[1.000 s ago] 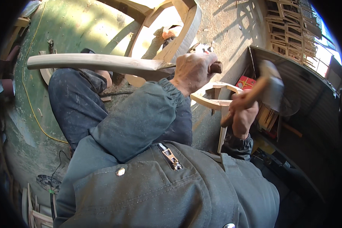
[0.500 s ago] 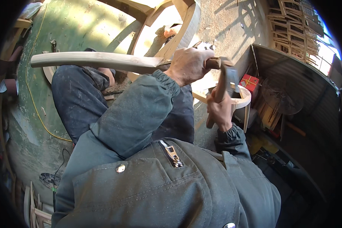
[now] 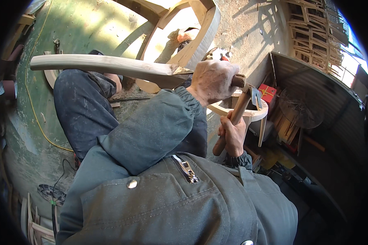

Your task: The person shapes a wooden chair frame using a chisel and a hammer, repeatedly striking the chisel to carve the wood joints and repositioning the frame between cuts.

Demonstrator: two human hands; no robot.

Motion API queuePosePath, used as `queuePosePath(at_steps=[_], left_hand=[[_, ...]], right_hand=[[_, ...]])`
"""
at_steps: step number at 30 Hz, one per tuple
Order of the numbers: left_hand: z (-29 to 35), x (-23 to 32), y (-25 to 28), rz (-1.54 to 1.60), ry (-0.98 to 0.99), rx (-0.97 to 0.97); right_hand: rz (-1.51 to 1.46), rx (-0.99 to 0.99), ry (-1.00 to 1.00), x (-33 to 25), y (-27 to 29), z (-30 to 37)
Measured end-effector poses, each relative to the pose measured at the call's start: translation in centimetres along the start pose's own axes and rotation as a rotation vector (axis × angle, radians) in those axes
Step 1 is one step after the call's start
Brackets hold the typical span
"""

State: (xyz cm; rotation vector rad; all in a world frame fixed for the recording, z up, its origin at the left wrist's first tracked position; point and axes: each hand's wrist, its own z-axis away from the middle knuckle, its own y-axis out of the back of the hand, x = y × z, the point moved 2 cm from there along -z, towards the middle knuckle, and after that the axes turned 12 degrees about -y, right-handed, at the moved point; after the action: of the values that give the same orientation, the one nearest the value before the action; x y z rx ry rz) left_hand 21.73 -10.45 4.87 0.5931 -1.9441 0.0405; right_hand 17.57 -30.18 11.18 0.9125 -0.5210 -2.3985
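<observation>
My left hand (image 3: 216, 79) is closed around a chisel, whose wooden handle end (image 3: 238, 81) sticks out on the right side of the fist. The blade is mostly hidden, low against the notched right end of a long, pale, curved wooden piece (image 3: 98, 62). That piece reaches left above my knee. My right hand (image 3: 233, 134) is wrapped round the wooden shaft of a hammer (image 3: 241, 107). Its metal head (image 3: 256, 98) is just right of and below the chisel's handle end, with a small gap between them.
Ahead stands a curved wooden frame (image 3: 198, 45). Another rounded wooden frame (image 3: 259, 114) is beyond my right hand, near a red box (image 3: 267, 93). A dark corrugated panel (image 3: 327, 94) stands at right. A yellow cord (image 3: 39, 110) runs along the green floor at left.
The hammer has come down and tilted, its head now sharp instead of blurred. My left hand has shifted a little right, and my right hand slightly lower.
</observation>
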Motion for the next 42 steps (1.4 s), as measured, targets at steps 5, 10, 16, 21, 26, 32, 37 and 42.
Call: queuePosePath(at_steps=[5, 10, 16, 21, 26, 32, 37, 42], left_hand=[[0.0, -1.2, 0.1, 0.017, -0.001, 0.002], [0.1, -2.0, 0.1, 0.024, 0.017, 0.102], [0.1, -2.1, 0.1, 0.031, 0.027, 0.104], [-0.1, -2.0, 0.5, 0.064, 0.099, 0.11], [-0.1, -1.7, 0.2, 0.003, 0.091, 0.024], [0.3, -1.6, -0.1, -0.021, 0.039, 0.073], [0.3, -1.8, -0.2, -0.031, 0.018, -0.037], [0.8, -1.7, 0.1, -0.031, 0.018, 0.016]], right_hand=[[0.002, -0.06, 0.04, -1.3, -0.6, 0.1], [0.003, -0.089, 0.04, -2.6, -1.7, -0.1], [0.025, -0.077, 0.075, -6.5, -1.2, 1.5], [-0.42, 0.029, 0.605, -10.6, 1.3, 2.2], [0.725, 0.075, 0.661, -8.6, 1.0, -0.1], [-0.358, 0.002, 0.577, -6.8, 1.8, 0.2], [0.69, 0.146, 0.496, -6.1, 0.4, 0.2], [-0.442, 0.014, 0.573, -4.8, 2.2, 0.2]])
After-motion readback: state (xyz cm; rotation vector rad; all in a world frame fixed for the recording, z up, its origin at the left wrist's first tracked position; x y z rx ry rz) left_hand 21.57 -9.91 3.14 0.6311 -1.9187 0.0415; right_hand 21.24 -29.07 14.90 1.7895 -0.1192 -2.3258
